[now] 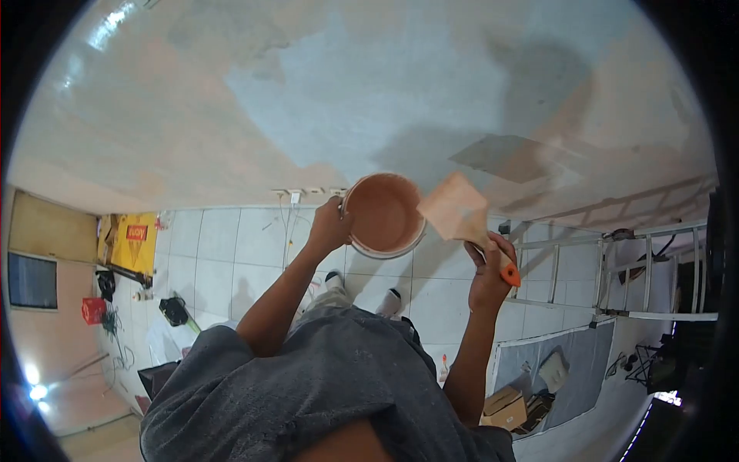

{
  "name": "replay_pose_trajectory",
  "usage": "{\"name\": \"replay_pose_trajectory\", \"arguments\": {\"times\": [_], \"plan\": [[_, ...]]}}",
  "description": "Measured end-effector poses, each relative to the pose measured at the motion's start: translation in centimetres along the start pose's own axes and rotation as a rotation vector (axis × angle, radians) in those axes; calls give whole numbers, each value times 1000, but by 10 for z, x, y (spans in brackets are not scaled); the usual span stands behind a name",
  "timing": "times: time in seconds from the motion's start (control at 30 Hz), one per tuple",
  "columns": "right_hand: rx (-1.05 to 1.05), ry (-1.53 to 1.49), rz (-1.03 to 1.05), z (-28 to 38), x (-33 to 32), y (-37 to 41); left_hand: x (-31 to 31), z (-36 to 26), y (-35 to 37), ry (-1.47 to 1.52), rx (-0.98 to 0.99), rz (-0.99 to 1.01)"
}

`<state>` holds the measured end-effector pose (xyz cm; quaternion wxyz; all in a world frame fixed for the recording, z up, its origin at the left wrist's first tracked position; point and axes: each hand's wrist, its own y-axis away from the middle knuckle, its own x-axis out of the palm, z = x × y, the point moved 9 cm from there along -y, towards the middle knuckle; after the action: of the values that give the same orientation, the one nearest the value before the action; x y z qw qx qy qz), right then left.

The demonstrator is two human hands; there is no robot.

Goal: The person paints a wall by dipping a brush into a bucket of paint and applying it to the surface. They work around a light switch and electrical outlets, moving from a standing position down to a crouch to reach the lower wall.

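My left hand (pixel 329 225) is closed on the left side of a round bucket (pixel 386 253), held up in front of the wall. Inside it is peach-coloured paint (pixel 383 215), and the same colour smears the rim. To the right, my right hand (pixel 491 273) grips the wooden handle of a wide paintbrush (pixel 456 209) with an orange end. Its broad head is coated in peach paint and points up and left, close beside the bucket's right rim.
Ahead stands a wall (pixel 346 85) with grey and peach patches; sockets (pixel 295 197) with cables sit low on it. A metal ladder (pixel 600 269) is at the right. A cardboard box (pixel 504 408) lies lower right, a yellow box (pixel 132 242) and red container (pixel 94 310) left.
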<state>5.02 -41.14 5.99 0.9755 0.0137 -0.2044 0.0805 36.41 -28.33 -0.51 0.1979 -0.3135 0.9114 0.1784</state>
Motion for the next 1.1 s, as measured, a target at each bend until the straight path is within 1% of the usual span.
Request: {"name": "replay_pose_trajectory", "arguments": {"times": [0.03, 0.07, 0.1, 0.13, 0.17, 0.2, 0.27, 0.3, 0.37, 0.4, 0.47, 0.5, 0.53, 0.57, 0.6, 0.67, 0.7, 0.77, 0.8, 0.87, 0.93, 0.97, 1.03, 1.07, 1.1], "plan": [[-65, 117, 110, 13, 19, 2, 3, -6, 0, -34, 36, -4], [-59, 122, 114, 14, 24, -1, 8, -11, 1, -68, 75, -3], [-211, 373, 312, 24, 50, -1, 12, -10, 1, -64, 70, -2], [-368, 623, 510, 26, 78, 3, 15, -15, 0, -151, 136, -29], [-376, 645, 543, 17, 91, 2, 18, -20, 1, -236, 199, -55], [-384, 667, 575, 3, 104, 0, 21, -25, 3, -228, 196, -53], [-362, 935, 669, -40, 119, -9, 25, -36, 10, -299, 222, -78], [-365, 942, 671, -55, 123, -17, 28, -37, 10, -292, 222, -79], [-337, 1240, 716, -95, 127, -28, 37, -34, 14, -268, 202, -35], [-340, 1244, 724, -102, 129, -28, 39, -34, 15, -262, 198, -41], [-168, 1515, 677, -129, 116, -36, 41, -35, 20, -226, 229, -64], [-178, 1521, 677, -136, 117, -34, 42, -37, 21, -197, 237, -78], [-157, 1532, 603, -141, 111, -32, 43, -37, 22, -188, 242, -85], [-132, 1544, 529, -142, 105, -28, 45, -31, 22, -191, 200, -78], [-140, 1549, 529, -144, 106, -24, 47, -27, 22, -195, 161, -71], [-1, 1476, 576, -153, 106, -14, 47, -24, 24, -202, 159, -55], [-7, 1476, 568, -148, 106, -13, 47, -24, 23, -218, 154, -37], [-22, 1212, 375, -128, 100, -18, 43, -25, 18, -234, 148, -36], [-21, 1209, 379, -128, 96, -19, 40, -22, 19, -255, 125, -31], [123, 645, 288, -128, 70, -29, 37, -19, 12, -266, 134, -64], [167, 462, 242, -88, 72, -25, 32, -15, 9, -278, 136, -87], [173, 459, 243, -73, 73, -24, 29, -17, 4, -258, 164, -82], [252, 343, 125, -57, 58, -23, 27, -24, 2, -236, 200, -79], [245, 342, 124, -54, 53, -23, 25, -24, 1, -170, 139, -62], [226, 280, 92, -51, 46, -20, 23, -23, 1, -102, 80, -43]]}}
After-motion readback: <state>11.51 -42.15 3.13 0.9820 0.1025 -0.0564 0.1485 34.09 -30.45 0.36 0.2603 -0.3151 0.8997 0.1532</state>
